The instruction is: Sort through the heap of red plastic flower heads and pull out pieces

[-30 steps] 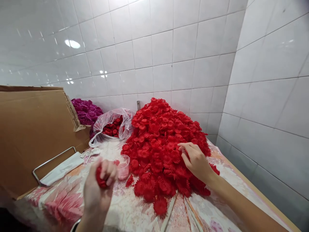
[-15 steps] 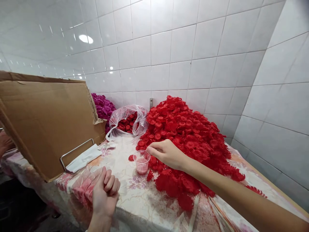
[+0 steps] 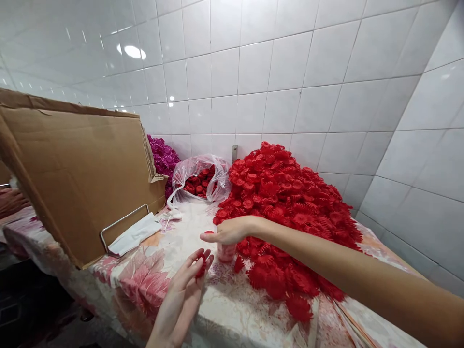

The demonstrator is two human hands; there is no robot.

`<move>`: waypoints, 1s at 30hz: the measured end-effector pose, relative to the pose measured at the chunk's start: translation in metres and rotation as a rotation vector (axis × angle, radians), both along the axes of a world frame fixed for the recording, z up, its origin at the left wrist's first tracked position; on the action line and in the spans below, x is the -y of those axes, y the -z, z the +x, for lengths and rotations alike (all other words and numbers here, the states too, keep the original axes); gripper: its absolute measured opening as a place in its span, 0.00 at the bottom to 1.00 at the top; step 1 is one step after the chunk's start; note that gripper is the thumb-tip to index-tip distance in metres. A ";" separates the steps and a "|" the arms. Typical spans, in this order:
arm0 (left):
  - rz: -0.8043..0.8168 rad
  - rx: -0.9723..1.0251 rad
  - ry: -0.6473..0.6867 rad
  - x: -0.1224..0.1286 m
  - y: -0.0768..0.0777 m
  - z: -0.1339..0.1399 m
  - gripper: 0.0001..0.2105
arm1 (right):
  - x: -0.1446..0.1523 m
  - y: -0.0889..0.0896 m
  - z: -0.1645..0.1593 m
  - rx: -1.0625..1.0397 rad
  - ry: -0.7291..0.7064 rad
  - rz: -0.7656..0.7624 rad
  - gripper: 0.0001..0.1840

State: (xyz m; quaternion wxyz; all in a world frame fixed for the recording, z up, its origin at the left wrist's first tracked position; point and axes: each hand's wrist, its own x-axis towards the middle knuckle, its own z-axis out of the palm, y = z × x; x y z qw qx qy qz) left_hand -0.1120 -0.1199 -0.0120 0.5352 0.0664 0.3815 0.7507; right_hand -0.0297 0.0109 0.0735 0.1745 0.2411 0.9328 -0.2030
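At lower centre, the left hand (image 3: 183,291) cups a small red flower-like piece (image 3: 200,267), perhaps protecting it; the right hand (image 3: 231,230) hides its grip.

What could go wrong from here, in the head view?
1. Cup knock: the right hand hides the upper part of the clear cup, so a clumsy move might tip it.
2. Dropped piece: the left hand has a small red piece at its fingers and could let it slip.
3. Disturbed pile: the right forearm crosses in front of the heaped red flowers; brushing them might scatter some.
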 end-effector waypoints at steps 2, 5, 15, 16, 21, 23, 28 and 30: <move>-0.034 0.024 -0.014 -0.001 0.003 0.001 0.08 | -0.004 -0.006 -0.002 0.005 0.046 -0.083 0.49; -0.076 0.067 -0.028 -0.003 0.007 0.002 0.09 | -0.008 -0.001 -0.007 -0.026 0.086 -0.173 0.46; -0.038 0.072 0.159 0.002 0.005 0.004 0.14 | -0.006 -0.012 0.007 -0.137 0.146 -0.226 0.42; -0.022 0.067 0.173 0.003 0.006 0.003 0.15 | -0.006 -0.014 0.010 -0.162 0.152 -0.250 0.43; 0.024 -0.014 0.129 0.000 0.013 0.010 0.14 | -0.005 0.008 0.004 -0.143 0.089 -0.097 0.40; 0.035 0.000 0.067 0.000 0.014 0.015 0.14 | -0.005 0.019 -0.003 -0.120 0.086 -0.081 0.37; 0.118 0.129 0.103 0.001 0.012 0.023 0.17 | -0.004 0.004 -0.004 -0.146 0.098 -0.103 0.36; 0.121 0.174 0.117 0.000 0.013 0.022 0.19 | -0.001 -0.012 0.005 -0.241 0.143 -0.164 0.38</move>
